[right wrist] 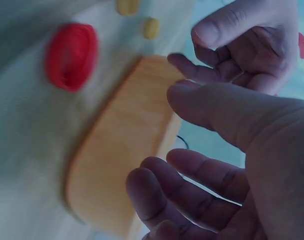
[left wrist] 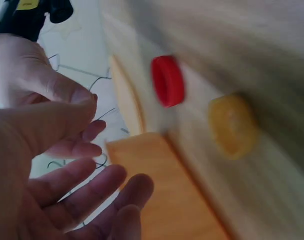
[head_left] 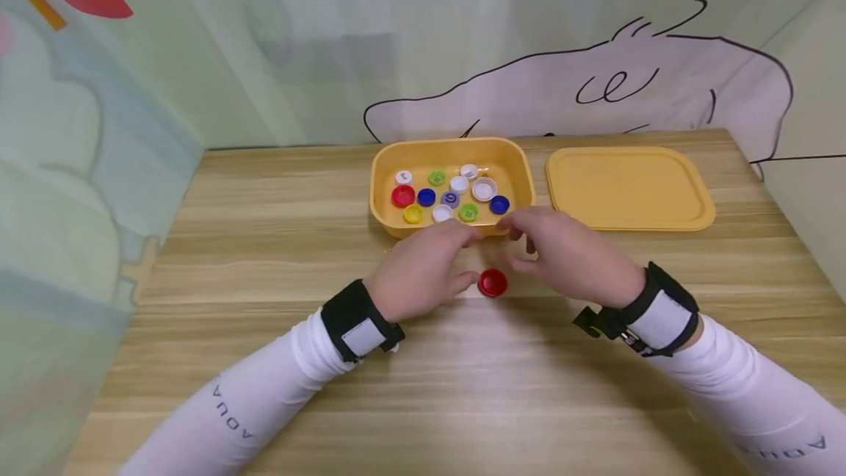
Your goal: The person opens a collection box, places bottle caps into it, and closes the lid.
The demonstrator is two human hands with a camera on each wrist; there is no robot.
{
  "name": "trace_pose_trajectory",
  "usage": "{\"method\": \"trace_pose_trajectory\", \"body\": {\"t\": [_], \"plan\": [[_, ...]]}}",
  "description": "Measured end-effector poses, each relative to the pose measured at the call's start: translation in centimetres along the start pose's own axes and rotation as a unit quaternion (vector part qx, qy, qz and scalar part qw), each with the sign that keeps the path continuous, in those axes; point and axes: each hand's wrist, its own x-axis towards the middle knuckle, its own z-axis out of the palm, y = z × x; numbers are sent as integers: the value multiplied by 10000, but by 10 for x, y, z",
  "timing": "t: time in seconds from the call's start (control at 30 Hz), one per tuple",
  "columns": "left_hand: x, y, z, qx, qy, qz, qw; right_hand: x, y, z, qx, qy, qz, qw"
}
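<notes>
A red bottle cap [head_left: 493, 283] lies on the wooden table between the two hands, touched by neither as far as I can see. My left hand [head_left: 423, 268] hovers just left of it, fingers loosely bent and holding nothing. To the right, my right hand [head_left: 570, 254] is also raised with nothing in its grasp, its fingertips near the front rim of the yellow tub [head_left: 381, 222]. Inside the tub are several caps, among them a larger red cap [head_left: 403, 196] and a blue cap [head_left: 499, 204]. A yellow cap [left wrist: 234, 126] on the table shows in the left wrist view; my left hand mostly hides it from the head camera.
A flat yellow lid [head_left: 631, 188] lies right of the tub. Behind the table hangs a printed curtain [head_left: 449, 35] with line drawings. Two small yellow pieces, one of them a yellow cap [right wrist: 150, 28], appear near the tub in the right wrist view.
</notes>
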Motion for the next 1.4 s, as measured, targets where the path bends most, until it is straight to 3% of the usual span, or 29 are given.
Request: {"method": "trace_pose_trajectory", "body": {"t": [0.17, 0.47, 1.1, 1.4], "plan": [[1, 1, 19, 584, -344, -59, 9977, -10, 10, 19, -115, -81, -316, 9994], [9, 4, 40, 1320, -378, -91, 9905, -16, 18, 43, -28, -217, -272, 9994], [15, 3, 52, 1307, -292, -14, 9910, -14, 14, 55, 94, -200, -158, 9996], [9, 5, 41, 1064, -188, -23, 9941, -15, 8, 47, 317, 18, -368, 9988]]}}
